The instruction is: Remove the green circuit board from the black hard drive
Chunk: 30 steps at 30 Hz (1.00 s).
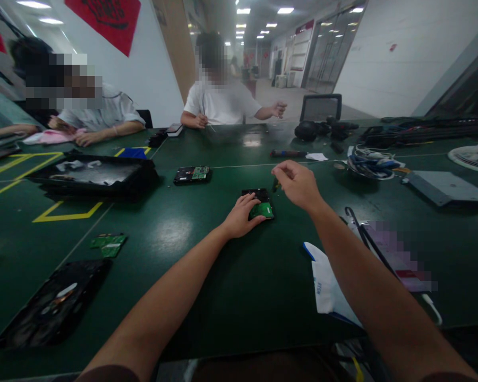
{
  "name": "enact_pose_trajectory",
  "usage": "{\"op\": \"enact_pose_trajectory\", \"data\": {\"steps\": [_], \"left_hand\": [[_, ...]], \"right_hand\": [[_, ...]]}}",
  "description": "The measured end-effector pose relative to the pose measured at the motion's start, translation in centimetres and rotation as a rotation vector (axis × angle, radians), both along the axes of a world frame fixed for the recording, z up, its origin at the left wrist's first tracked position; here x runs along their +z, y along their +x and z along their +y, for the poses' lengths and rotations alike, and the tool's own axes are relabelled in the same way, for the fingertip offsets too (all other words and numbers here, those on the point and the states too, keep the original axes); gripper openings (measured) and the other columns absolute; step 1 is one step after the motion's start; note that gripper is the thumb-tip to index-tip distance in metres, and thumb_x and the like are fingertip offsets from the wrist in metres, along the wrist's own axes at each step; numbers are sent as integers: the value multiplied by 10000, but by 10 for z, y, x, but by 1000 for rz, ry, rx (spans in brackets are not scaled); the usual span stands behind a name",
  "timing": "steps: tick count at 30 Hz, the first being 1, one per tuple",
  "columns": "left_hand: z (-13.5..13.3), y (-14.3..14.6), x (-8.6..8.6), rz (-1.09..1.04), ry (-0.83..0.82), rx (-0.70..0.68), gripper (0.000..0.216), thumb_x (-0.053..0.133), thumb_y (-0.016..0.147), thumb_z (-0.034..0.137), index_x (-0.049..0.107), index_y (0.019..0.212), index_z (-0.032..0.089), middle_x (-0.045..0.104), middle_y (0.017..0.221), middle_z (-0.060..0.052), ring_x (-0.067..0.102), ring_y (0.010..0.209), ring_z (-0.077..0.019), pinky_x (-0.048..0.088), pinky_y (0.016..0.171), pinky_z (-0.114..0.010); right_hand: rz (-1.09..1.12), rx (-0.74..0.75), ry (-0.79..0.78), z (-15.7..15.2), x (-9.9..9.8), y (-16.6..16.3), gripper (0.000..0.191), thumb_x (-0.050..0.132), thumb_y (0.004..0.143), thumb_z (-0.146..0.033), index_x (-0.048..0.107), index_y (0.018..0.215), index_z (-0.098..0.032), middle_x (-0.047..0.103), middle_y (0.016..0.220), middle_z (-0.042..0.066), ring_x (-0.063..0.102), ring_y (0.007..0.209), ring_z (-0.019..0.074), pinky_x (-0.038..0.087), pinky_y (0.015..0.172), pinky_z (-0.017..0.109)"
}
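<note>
My left hand rests over a hard drive near the middle of the table, its thumb and fingers holding the edges. The drive's green circuit board faces up, and its left part is covered by my fingers. Just right of it, my right hand is raised with the fingers curled into a pinch. Beside those fingertips shows a small dark piece with a yellow streak; whether it is gripped, I cannot tell.
Another hard drive lies farther back. Green circuit boards and a black casing are at left, behind them black trays. Cables, a metal box and a white packet lie right. Co-workers sit opposite.
</note>
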<state>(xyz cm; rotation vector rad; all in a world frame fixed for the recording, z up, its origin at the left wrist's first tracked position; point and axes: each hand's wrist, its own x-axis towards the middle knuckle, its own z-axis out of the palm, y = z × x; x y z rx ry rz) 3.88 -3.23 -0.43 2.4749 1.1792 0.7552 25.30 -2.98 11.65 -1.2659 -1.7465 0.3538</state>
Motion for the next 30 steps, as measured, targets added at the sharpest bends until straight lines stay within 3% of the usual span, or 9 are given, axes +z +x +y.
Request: {"op": "enact_pose_trajectory", "data": {"steps": [4,12,22,30], "left_hand": [[0,0,-1,2,1,0,606,633,946,557,550,1424,194,396,1638,-156,297,1552,-349,289,1260,-571],[-1,0,1,3,5,-3,615,619,952,564,541,1431,187,399,1635,-166,286,1555,-351,285,1260,-571],[0,0,2,3,-27,2,626,622,946,579,538,1438,201,395,1641,-155,279,1560,-358,274,1258,-601],[-1,0,4,2,-28,-1,631,616,950,577,541,1436,182,393,1640,-170,276,1561,-353,274,1264,-580]], "right_hand": [[35,21,-26,2,-3,0,329,528,997,-491,729,970,-232,776,970,54,648,698,172,487,661,332],[134,48,-84,9,-9,2,328,505,1001,-451,720,1108,-228,765,990,58,649,650,150,511,634,317],[28,-102,-18,11,2,1,175,676,867,-384,720,842,-217,755,840,66,679,771,221,518,766,382],[82,-40,-24,12,5,-1,96,685,826,-304,718,845,-217,759,915,73,684,828,231,523,782,390]]}}
